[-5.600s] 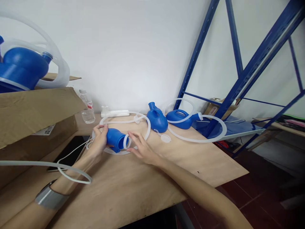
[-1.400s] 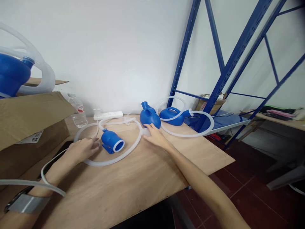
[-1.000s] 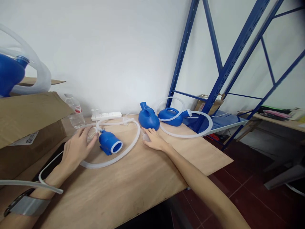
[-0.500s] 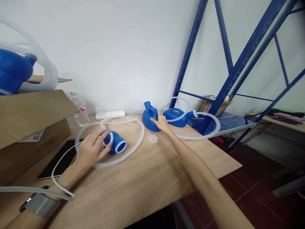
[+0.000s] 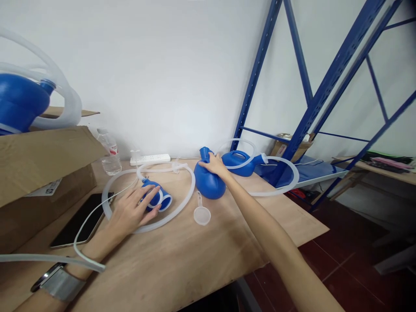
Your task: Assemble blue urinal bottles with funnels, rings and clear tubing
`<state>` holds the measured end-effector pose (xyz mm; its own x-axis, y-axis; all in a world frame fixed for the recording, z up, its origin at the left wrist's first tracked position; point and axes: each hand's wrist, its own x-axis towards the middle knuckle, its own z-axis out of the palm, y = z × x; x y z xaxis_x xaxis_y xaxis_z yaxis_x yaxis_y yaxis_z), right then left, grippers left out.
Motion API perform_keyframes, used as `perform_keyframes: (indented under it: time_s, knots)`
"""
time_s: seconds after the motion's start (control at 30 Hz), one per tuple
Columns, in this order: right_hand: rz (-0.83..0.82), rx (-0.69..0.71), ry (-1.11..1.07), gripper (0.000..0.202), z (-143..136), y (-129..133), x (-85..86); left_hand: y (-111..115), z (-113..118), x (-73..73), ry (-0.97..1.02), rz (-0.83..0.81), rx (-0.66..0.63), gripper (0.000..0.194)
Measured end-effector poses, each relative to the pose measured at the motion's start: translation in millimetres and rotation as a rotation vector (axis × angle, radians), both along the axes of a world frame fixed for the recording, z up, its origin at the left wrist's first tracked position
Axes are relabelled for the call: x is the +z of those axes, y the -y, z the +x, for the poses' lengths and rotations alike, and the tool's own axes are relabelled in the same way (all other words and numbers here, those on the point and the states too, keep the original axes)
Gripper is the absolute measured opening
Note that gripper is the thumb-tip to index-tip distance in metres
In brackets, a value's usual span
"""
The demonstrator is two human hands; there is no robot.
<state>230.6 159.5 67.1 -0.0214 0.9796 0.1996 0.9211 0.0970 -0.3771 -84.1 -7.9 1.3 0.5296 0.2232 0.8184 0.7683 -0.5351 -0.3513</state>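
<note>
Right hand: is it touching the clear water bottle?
No, the right hand grips the middle blue bottle, well apart from the clear water bottle.

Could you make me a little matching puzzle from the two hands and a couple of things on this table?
1. Left hand
2. Right hand
3. Water bottle
4. Tablet

A. Clear, standing upright
B. Holding a blue jug
C. Lying flat, dark screen up
D. Holding a white ring

Pairs: 1-D, 2-B, 3-A, 4-C
</note>
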Motion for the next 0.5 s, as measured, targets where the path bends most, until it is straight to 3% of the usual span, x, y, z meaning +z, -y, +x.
perform_keyframes:
  time_s: [0.1, 0.2, 0.27, 0.33, 0.4, 0.5]
  knots:
    - [-0.084, 0.017, 0.159, 0.057, -4.4, 5.4, 10.1, 0.6, -0.6, 0.7, -0.004, 0.018, -0.009, 0.058]
    - [-0.042, 0.083, 0.163, 0.046, 13.3, 15.9, 25.2, -0.3, -1.7, -2.5, 0.027, 0.005, -0.012, 0.062]
    - [0.067, 0.208, 0.147, 0.049, 30.4, 29.6, 38.3, -1.9, -1.8, -7.4, 0.08, -0.034, -0.022, 0.063]
    - [0.265, 0.451, 0.1, 0.05, 43.5, 49.7, 51.9, -2.7, 0.0, -12.1, 0.153, -0.087, -0.036, 0.062]
    - [0.4, 0.606, 0.112, 0.053, 47.1, 73.7, 62.9, -0.5, 5.3, -13.6, 0.266, -0.148, -0.033, 0.059]
    - [0.419, 0.731, 0.27, 0.056, 32.4, 106.6, 66.8, 10.2, 20.3, -7.2, 0.501, -0.236, -0.001, 0.052]
